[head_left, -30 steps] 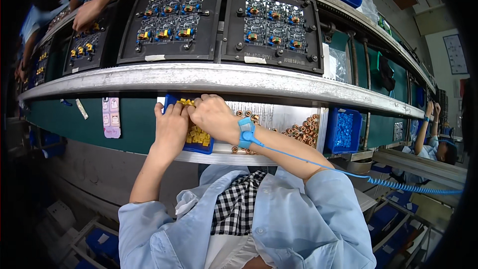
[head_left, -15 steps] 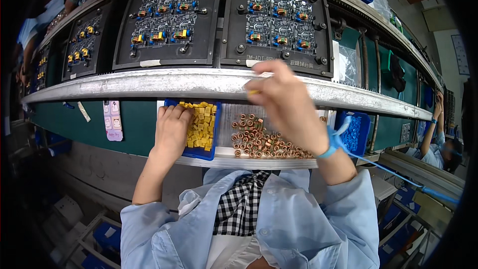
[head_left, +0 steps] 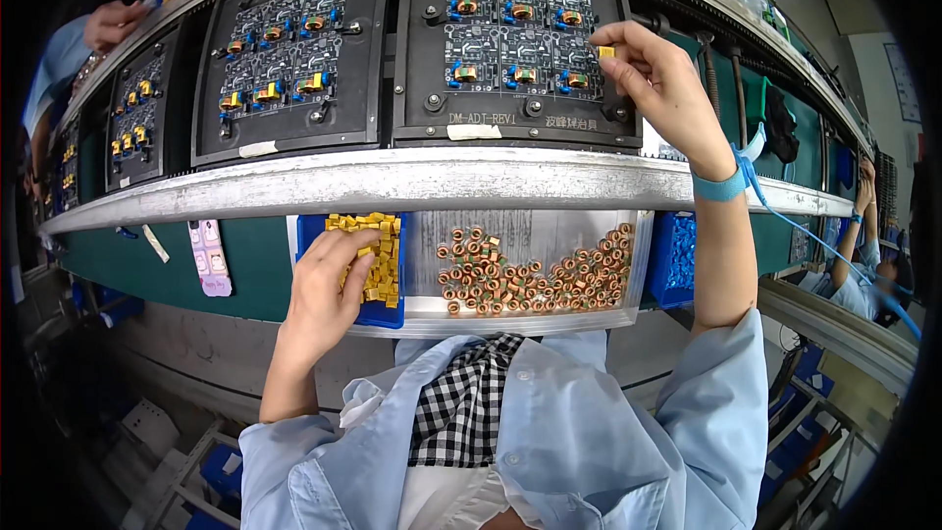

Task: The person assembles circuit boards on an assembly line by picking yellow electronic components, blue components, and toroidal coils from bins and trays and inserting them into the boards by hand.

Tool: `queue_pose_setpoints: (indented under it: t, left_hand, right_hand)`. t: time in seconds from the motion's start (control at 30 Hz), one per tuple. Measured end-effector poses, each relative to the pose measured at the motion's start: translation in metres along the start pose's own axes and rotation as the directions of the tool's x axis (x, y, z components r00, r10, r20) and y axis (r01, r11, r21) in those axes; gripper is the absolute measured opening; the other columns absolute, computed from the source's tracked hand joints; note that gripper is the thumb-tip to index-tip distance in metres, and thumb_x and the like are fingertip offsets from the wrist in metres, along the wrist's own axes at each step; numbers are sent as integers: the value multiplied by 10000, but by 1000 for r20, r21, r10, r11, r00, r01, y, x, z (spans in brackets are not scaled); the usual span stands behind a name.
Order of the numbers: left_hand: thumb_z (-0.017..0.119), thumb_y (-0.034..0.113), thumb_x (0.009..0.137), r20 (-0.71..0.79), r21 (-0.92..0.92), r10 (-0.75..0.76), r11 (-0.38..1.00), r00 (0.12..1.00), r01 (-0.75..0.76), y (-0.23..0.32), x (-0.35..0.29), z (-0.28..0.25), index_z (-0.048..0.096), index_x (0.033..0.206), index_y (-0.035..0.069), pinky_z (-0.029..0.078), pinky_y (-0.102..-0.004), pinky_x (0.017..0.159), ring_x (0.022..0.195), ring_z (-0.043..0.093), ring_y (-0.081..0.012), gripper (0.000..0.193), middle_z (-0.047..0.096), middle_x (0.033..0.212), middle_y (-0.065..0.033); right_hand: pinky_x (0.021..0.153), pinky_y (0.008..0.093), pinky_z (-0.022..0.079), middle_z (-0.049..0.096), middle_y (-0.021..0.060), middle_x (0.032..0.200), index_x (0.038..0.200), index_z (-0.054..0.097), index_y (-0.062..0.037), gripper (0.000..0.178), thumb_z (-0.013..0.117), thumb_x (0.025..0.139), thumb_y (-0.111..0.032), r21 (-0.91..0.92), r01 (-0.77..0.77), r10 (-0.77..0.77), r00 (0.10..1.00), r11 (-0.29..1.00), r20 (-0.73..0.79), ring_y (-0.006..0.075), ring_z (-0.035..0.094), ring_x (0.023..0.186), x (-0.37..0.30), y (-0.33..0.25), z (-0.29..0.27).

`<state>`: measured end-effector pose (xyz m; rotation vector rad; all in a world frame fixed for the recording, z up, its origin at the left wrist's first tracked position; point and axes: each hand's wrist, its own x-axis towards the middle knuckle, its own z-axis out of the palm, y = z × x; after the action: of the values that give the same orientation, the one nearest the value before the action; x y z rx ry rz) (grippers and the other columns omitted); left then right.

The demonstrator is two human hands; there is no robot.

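My right hand [head_left: 659, 83] is raised over the right side of the nearest black fixture [head_left: 412, 108], pinching a yellow box capacitor [head_left: 606, 52] between thumb and fingertips. Beneath it lie several circuit boards [head_left: 523, 44] fitted with copper ring coils and blue parts. Over the blue bin [head_left: 392, 317] of yellow capacitors [head_left: 378, 280], my left hand [head_left: 322, 285] has thumb and forefinger closed around one small yellow capacitor [head_left: 366, 252]. A blue strap with a cord circles my right wrist.
A tray [head_left: 442, 309] of copper ring coils [head_left: 535, 280] sits between the yellow bin and another blue bin [head_left: 677, 265] with blue parts. A metal rail [head_left: 471, 177] crosses in front of the fixtures. More fixtures [head_left: 285, 59] stand leftward. Other people's hands show at far left and right.
My right hand has moved up and right, from above the rail to the fixture's right side, carrying the yellow capacitor. My left hand has turned, its fingertips now showing. The view has shifted slightly.
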<state>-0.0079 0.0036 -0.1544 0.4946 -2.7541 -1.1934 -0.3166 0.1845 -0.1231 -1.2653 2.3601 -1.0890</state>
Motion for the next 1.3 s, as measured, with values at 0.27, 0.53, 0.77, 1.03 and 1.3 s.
queue_pose_setpoints:
  t: [0.27,0.53,0.77,1.03,1.3]
  left_hand:
    - [613,-40,763,86,-200,-131,969,988,146,-6,-2,1,625,953,-26,403,-246,560,610,479,-150,190,578,767,-73]
    - [631,-35,758,103,-245,-217,940,971,236,-12,-3,6,645,917,-17,383,-223,536,579,464,-126,160,563,701,-51]
    - [606,-48,771,138,-360,-273,882,952,305,-17,-7,8,649,919,-13,378,-214,533,581,469,-110,158,582,716,-53]
    - [579,-53,786,47,-515,-267,819,962,253,-16,-10,11,639,942,-27,383,-218,534,577,470,-112,169,605,745,-66]
    - [564,-58,792,78,-259,-261,927,962,272,-19,-12,5,621,921,-41,405,-245,540,565,476,-130,142,605,757,-77]
  right_hand:
    - [466,193,372,611,52,737,955,628,18,146,595,813,11,-140,61,-55,997,988,46,77,475,543,-1,6,-3]
    - [438,191,305,625,46,713,919,646,18,126,621,801,-18,-167,59,-56,998,984,21,82,406,492,-3,-3,-4]
    - [445,217,348,627,63,666,874,655,25,109,628,777,-14,-152,75,-73,997,986,15,105,443,471,-2,-6,0]
    - [448,205,315,638,49,717,899,660,27,131,628,782,-20,-186,-1,12,998,983,56,94,425,502,2,-5,-5]
    - [530,235,415,627,79,727,861,640,26,115,638,755,-20,80,196,-199,980,977,28,144,529,573,-18,-30,11]
